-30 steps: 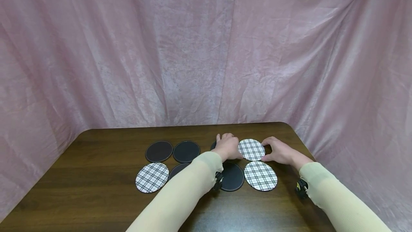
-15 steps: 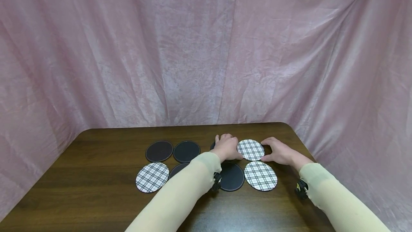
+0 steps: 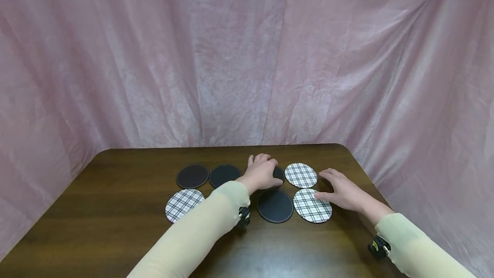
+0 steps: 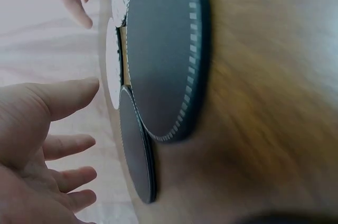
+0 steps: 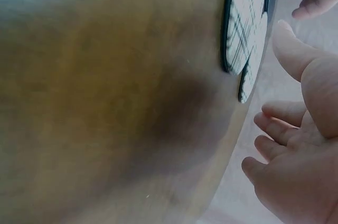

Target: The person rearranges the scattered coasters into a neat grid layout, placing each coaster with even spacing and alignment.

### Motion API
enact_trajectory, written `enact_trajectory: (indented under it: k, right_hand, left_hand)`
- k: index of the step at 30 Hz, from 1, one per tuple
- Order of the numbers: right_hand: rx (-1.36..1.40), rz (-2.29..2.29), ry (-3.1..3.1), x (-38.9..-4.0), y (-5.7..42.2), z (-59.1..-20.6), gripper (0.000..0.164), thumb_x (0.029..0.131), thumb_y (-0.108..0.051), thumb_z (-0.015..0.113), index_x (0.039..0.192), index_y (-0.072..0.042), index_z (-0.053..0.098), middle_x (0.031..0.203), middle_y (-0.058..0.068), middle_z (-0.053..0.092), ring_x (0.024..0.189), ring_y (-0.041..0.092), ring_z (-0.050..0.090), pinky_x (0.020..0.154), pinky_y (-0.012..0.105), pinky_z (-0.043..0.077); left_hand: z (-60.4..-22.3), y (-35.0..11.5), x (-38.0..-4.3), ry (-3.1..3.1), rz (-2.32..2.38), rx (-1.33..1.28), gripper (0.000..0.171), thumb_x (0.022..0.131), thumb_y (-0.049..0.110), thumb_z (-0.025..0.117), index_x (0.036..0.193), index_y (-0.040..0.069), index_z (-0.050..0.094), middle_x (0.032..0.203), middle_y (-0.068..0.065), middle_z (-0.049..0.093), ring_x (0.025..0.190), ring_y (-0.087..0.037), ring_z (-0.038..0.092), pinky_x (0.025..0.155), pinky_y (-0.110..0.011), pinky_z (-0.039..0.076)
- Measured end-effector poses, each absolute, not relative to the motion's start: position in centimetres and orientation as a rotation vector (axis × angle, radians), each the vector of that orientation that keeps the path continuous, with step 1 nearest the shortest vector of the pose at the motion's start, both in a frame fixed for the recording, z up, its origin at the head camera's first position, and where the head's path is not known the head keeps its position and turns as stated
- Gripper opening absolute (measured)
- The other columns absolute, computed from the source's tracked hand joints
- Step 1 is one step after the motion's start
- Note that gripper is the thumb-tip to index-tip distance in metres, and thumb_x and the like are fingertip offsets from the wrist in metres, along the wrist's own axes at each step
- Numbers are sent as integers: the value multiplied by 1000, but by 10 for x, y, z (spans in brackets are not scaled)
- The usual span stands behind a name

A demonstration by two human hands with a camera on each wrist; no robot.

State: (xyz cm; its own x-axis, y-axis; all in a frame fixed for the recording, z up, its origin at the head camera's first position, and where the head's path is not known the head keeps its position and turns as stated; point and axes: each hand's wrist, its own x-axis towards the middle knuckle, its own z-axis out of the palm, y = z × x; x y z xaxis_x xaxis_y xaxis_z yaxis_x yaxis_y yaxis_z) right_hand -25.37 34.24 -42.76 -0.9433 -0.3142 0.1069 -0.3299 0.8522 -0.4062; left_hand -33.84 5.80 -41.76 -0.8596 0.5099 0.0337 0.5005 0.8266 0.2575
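My left hand point(image 3: 261, 174) hovers over the back-row black coaster point(image 3: 278, 175), partly covering it. In the left wrist view its fingers are spread and bend loosely, holding nothing. My right hand point(image 3: 343, 190) is by the right end of the rows, thumb over the front plaid coaster point(image 3: 311, 207), fingers beside the back plaid coaster point(image 3: 301, 175). The right wrist view shows its fingers point(image 5: 274, 129) apart from the coasters and loosely bent, with nothing between them. A front-row black coaster point(image 3: 275, 206) lies below the left hand.
Farther left lie two black coasters point(image 3: 192, 176) in the back row and a plaid coaster point(image 3: 184, 205) in front, partly behind the left sleeve point(image 3: 204, 231). The wooden table point(image 3: 96, 209) has rounded back corners. A pink curtain point(image 3: 231, 55) hangs behind it.
My left hand has moved left, off the edge of the back plaid coaster, uncovering more of the black one. My right hand has drawn right and nearer. The coasters stay in their rows.
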Motion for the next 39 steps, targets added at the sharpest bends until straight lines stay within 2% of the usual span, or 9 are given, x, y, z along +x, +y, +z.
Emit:
enact_trajectory:
  k: [12, 27, 34, 39]
  right_hand:
    - [502, 561, -3007, -220, 348, -433, 97, 82, -51, 98, 143, 14, 60, 150, 35, 54, 140, 57, 51, 107, 69, 49]
    - [558, 593, -2982, -223, 347, -441, 86, 84, -47, 97, 138, 11, 64, 146, 32, 57, 137, 54, 55, 107, 67, 49]
    - [579, 611, -2931, -226, 343, -441, 92, 81, -45, 99, 141, 13, 62, 145, 31, 58, 136, 55, 55, 108, 68, 48]
    - [558, 618, -2910, -230, 334, -434, 95, 81, -45, 99, 145, 12, 60, 150, 36, 54, 142, 59, 49, 109, 71, 46]
  left_hand:
    - [-418, 27, -318, 2963, 410, 922, 64, 98, 48, 85, 148, 12, 69, 165, -16, 49, 160, -39, 34, 130, -68, 19]
    - [-418, 10, -303, 2946, 461, 921, 62, 98, 48, 84, 147, 12, 70, 166, -18, 48, 160, -42, 34, 129, -69, 19]
    - [-420, -5, -302, 2952, 511, 919, 66, 97, 47, 85, 148, 9, 68, 164, -19, 50, 159, -43, 35, 129, -70, 19]
    - [-421, -22, -300, 2955, 549, 879, 73, 98, 47, 85, 154, 7, 62, 165, -19, 49, 159, -44, 35, 129, -70, 19]
